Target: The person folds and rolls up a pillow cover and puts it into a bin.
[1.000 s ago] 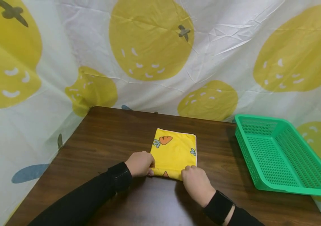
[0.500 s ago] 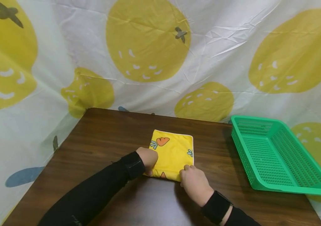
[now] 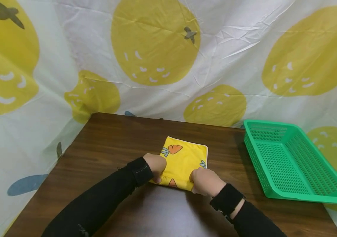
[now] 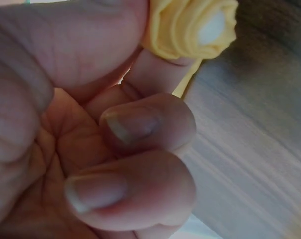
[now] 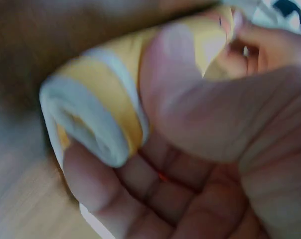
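A yellow towel (image 3: 186,154) printed with carrots and edged in white lies on the table, its near edge rolled into a thick band. At the left end of that roll, my left hand (image 3: 156,166) pinches it. The left wrist view has the thumb against the coiled yellow end (image 4: 193,27), the lower fingers curled beneath. My right hand (image 3: 206,181) grips the other end. In the right wrist view its thumb presses on top of the roll (image 5: 113,94), fingers underneath, and the coil's white edge shows. The left fingertips are hidden in the head view.
A green plastic basket (image 3: 269,184) with perforated walls stands on the right of the dark wooden table (image 3: 121,138). Behind and to the left hangs a white sheet (image 3: 230,65) with large yellow fruit prints.
My left hand has turned inward over the towel's left end. My right hand has shifted slightly right and forward, its wrist turning over the roll. The towel's far part has slid slightly right.
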A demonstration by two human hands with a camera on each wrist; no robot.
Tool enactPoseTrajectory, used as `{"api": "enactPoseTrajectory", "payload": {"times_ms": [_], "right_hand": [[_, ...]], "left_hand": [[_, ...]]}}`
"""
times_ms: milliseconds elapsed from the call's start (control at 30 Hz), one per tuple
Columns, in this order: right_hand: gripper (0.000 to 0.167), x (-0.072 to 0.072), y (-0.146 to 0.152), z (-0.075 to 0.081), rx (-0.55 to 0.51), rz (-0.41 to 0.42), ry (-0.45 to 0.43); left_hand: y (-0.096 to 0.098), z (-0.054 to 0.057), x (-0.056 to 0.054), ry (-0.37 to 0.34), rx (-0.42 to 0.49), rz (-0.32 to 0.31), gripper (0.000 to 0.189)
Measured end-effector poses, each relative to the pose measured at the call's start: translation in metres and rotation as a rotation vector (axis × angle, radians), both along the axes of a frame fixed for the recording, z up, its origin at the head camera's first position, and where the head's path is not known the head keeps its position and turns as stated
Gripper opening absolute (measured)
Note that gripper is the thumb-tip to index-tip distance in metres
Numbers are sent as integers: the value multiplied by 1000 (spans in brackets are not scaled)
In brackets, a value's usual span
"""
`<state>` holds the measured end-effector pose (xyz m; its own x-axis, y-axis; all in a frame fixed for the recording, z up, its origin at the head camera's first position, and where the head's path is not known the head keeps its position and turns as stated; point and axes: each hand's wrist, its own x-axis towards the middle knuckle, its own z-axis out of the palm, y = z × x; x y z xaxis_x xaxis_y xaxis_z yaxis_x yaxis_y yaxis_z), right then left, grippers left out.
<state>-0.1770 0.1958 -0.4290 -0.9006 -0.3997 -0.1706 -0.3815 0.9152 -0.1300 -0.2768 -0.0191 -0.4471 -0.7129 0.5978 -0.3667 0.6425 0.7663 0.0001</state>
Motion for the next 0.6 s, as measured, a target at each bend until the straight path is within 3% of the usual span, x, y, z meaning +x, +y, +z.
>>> {"api": "enactPoseTrajectory", "payload": {"times_ms": [67,167,300,367,433,533,600], "right_hand": [[21,-11,5,5,-30,15,-119],[28,-25,11,11,-66,26,-256],[40,-34,13,14,-74,33,-325],[43,-35,14,13,-80,29,-340],[43,-36,14,12,-86,25,-351],[34,-37,14,10,-99,-5,-368],[27,-38,15,9,-115,-30,-376]], "left_hand": [[-2,-1,0,-7,12,-1,34],[-4,11,8,-42,38,28,34],[-14,12,14,10,110,60,41],[-19,9,20,106,160,47,44],[-24,2,29,250,201,-11,41],[-26,-4,52,472,208,-119,25],[-25,-6,69,561,193,-159,15]]}}
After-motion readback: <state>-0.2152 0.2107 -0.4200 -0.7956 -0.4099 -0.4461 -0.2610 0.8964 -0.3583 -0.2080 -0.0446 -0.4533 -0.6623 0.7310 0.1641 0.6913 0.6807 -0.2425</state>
